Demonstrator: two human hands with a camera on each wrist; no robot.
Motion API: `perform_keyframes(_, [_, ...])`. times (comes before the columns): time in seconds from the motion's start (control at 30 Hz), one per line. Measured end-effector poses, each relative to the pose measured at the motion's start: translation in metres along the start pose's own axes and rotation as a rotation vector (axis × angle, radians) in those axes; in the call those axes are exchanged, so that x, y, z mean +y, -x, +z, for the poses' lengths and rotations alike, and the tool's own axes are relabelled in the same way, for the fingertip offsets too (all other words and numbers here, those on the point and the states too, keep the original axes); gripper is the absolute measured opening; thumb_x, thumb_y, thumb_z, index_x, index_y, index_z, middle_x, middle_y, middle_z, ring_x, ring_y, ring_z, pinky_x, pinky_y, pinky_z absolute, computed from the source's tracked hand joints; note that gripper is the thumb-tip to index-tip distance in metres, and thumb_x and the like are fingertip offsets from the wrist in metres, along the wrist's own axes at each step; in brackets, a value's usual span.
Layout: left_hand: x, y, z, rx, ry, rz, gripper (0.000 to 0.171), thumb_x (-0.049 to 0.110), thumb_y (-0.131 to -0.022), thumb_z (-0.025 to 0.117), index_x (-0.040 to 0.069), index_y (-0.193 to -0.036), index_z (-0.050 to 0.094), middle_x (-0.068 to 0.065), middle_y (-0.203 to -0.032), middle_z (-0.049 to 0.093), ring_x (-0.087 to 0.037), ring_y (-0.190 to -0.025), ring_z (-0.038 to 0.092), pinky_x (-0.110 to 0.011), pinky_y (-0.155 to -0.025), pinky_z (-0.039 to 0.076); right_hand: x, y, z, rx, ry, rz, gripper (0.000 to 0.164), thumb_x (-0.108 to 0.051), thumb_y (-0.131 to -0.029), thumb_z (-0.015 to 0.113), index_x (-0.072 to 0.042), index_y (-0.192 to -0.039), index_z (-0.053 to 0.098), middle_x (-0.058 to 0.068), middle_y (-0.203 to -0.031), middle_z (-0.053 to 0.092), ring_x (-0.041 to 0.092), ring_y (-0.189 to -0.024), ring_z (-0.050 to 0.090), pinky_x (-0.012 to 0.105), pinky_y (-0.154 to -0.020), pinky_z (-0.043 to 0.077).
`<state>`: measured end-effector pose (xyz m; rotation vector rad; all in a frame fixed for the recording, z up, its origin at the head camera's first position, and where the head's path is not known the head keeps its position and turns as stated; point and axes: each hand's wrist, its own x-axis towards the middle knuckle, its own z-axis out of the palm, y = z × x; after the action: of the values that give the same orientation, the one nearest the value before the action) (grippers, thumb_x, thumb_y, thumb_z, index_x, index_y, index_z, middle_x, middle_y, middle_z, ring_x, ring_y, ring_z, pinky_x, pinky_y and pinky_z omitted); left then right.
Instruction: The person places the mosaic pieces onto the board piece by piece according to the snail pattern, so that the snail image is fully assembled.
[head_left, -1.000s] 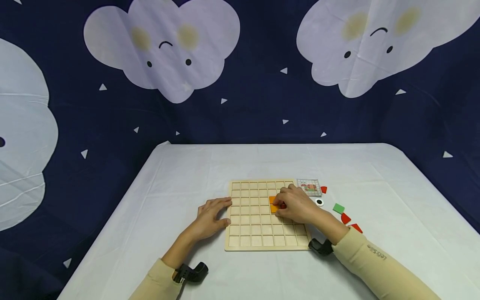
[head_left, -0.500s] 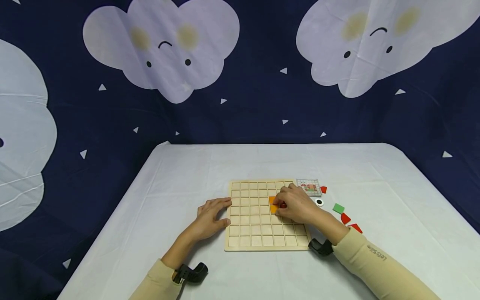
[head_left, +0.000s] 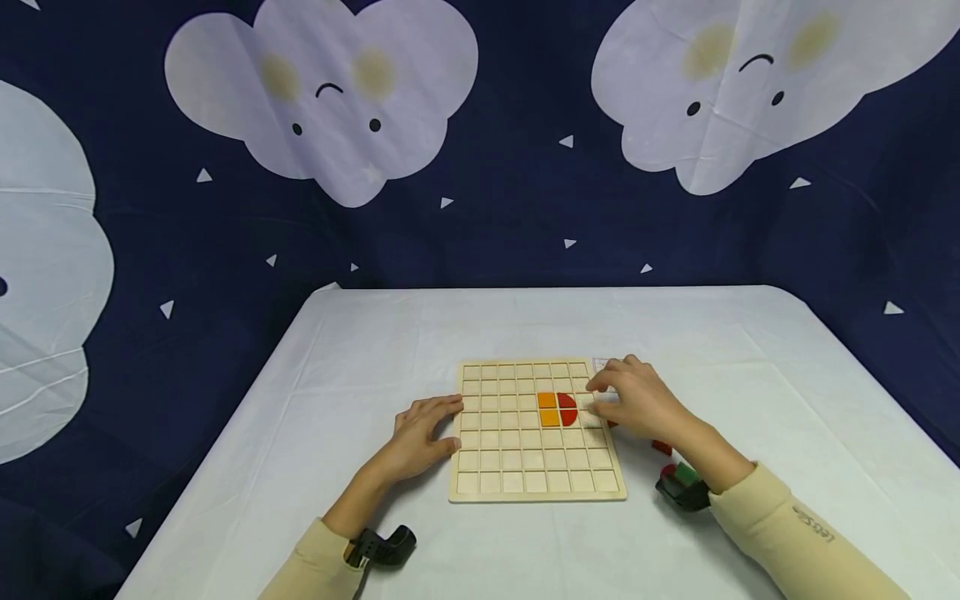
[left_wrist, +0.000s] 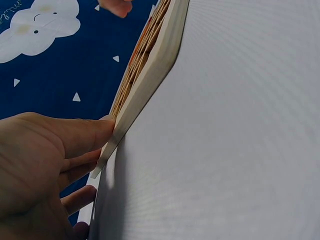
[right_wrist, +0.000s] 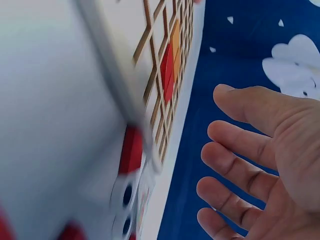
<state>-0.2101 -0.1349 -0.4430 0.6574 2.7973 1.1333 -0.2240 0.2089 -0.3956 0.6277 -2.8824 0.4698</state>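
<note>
A pale wooden grid board lies on the table. Two orange squares sit in its cells, with two red quarter-circle pieces beside them on the right. My left hand touches the board's left edge, thumb and fingertips along the rim. Over the board's right edge is my right hand, fingers apart and slightly bent. Nothing lies between thumb and fingers in the right wrist view, where white pieces with black dots and a red piece show next to the board.
Behind my right hand a printed grid card is mostly hidden. A red piece and a green piece lie on the white table near my right wrist, partly covered by the arm and the black wrist camera.
My right hand has let go of the red quarter-circle pieces and moved right to the board's edge, uncovering them. My left hand has stayed in place.
</note>
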Motion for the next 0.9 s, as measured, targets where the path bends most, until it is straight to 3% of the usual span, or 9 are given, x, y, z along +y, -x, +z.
perform_keyframes(0.4, [-0.001, 0.0, 0.0, 0.004, 0.002, 0.017, 0.052, 0.015, -0.084, 0.068, 0.006, -0.133, 0.052, -0.004, -0.146, 0.045, -0.029, -0.132, 0.035, -0.053, -0.101, 0.018, 0.025, 0.042, -0.017, -0.025, 0.006, 0.126, 0.026, -0.025, -0.077, 0.074, -0.011, -0.098, 0.072, 0.002, -0.095, 0.066, 0.021, -0.09, 0.049, 0.043, -0.081, 0.037])
perform_keyframes(0.9, [-0.002, 0.0, 0.0, 0.002, 0.01, 0.021, 0.053, 0.015, -0.084, 0.068, 0.006, -0.133, 0.052, -0.004, -0.146, 0.045, -0.029, -0.132, 0.035, -0.053, -0.101, 0.017, 0.042, 0.071, -0.009, -0.032, 0.08, 0.185, 0.027, -0.028, -0.072, 0.077, -0.01, -0.091, 0.072, -0.001, -0.084, 0.061, 0.017, -0.079, 0.045, 0.032, -0.069, 0.031])
